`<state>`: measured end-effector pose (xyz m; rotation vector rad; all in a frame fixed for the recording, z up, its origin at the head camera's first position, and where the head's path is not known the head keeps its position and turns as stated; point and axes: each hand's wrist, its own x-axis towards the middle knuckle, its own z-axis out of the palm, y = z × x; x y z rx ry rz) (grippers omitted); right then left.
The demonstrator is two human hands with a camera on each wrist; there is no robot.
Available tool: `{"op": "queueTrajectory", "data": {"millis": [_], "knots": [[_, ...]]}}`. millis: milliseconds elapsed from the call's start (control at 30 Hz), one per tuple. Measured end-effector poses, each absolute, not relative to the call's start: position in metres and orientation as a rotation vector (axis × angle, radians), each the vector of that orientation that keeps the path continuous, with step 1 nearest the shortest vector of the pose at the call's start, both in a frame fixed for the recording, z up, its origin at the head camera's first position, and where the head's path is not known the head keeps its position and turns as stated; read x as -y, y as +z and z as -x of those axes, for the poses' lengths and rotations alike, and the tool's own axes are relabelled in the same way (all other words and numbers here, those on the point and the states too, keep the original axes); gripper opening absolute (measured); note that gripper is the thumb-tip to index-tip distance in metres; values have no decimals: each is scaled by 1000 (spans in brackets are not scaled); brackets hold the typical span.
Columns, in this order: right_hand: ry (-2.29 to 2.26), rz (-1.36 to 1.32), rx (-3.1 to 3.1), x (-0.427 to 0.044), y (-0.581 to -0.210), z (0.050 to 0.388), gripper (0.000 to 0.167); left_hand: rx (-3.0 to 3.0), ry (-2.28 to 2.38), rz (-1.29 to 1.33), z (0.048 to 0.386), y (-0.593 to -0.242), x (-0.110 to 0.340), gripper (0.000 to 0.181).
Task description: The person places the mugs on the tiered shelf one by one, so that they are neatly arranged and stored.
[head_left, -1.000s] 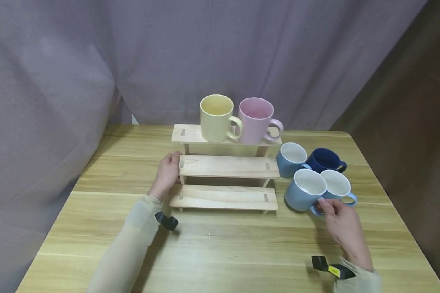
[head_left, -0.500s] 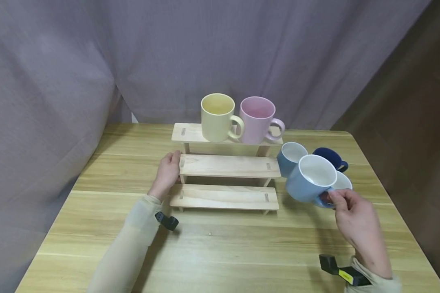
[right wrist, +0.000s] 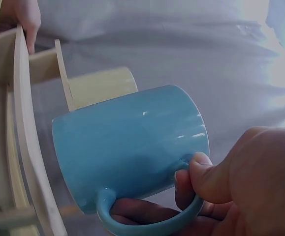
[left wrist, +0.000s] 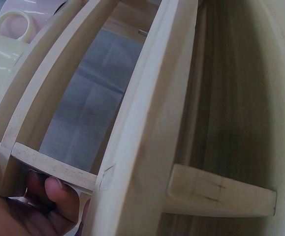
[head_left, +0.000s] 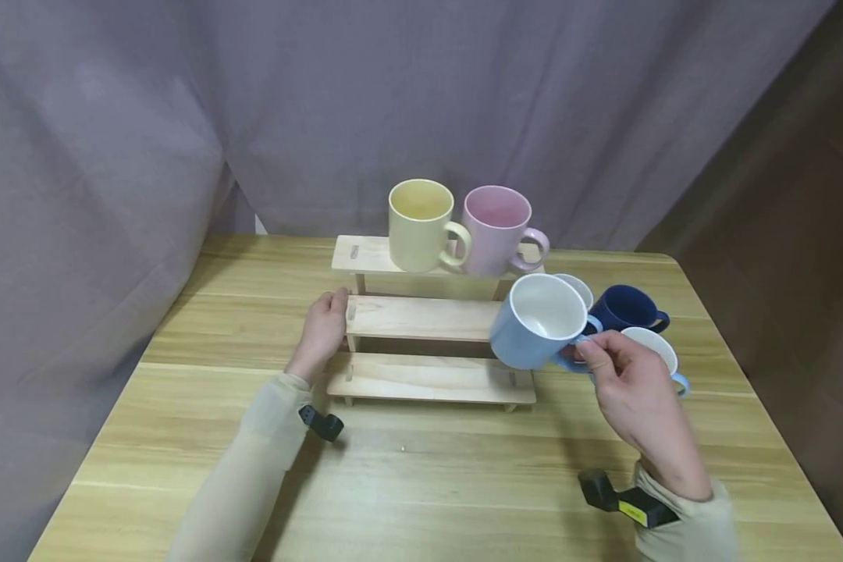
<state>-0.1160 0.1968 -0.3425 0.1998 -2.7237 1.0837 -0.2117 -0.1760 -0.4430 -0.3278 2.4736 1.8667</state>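
Note:
My right hand [head_left: 635, 394] pinches the handle of a light blue mug [head_left: 527, 332] with a white inside. The mug is held up off the table, slightly tilted, over the right end of the three-step wooden shelf [head_left: 421, 318]. The right wrist view shows thumb and fingers around the handle of this blue mug [right wrist: 132, 137]. At the shelf's left side my left hand [head_left: 321, 332] grips the frame by the middle step; in the left wrist view its fingers [left wrist: 61, 194] curl around a side bar. A yellow mug [head_left: 417, 234] and a pink mug [head_left: 495, 234] stand upright on the top step.
Right of the shelf stand a dark blue mug [head_left: 624, 308] and a light blue mug [head_left: 649, 343], with another light blue mug [head_left: 578, 287] partly hidden behind the held one. The wooden table [head_left: 393, 499] meets a grey curtain [head_left: 365, 94] at the back.
My right hand has lifted the light blue mug off the table and carried it left, toward the shelf. The left hand stays on the shelf's side.

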Motion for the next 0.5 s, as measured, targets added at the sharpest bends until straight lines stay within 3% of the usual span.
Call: {"op": "queueTrajectory", "data": {"millis": [500], "knots": [[1169,-325,2820,-159,-349,138,29,-2503,1854,328,212,-443,176,47]]}}
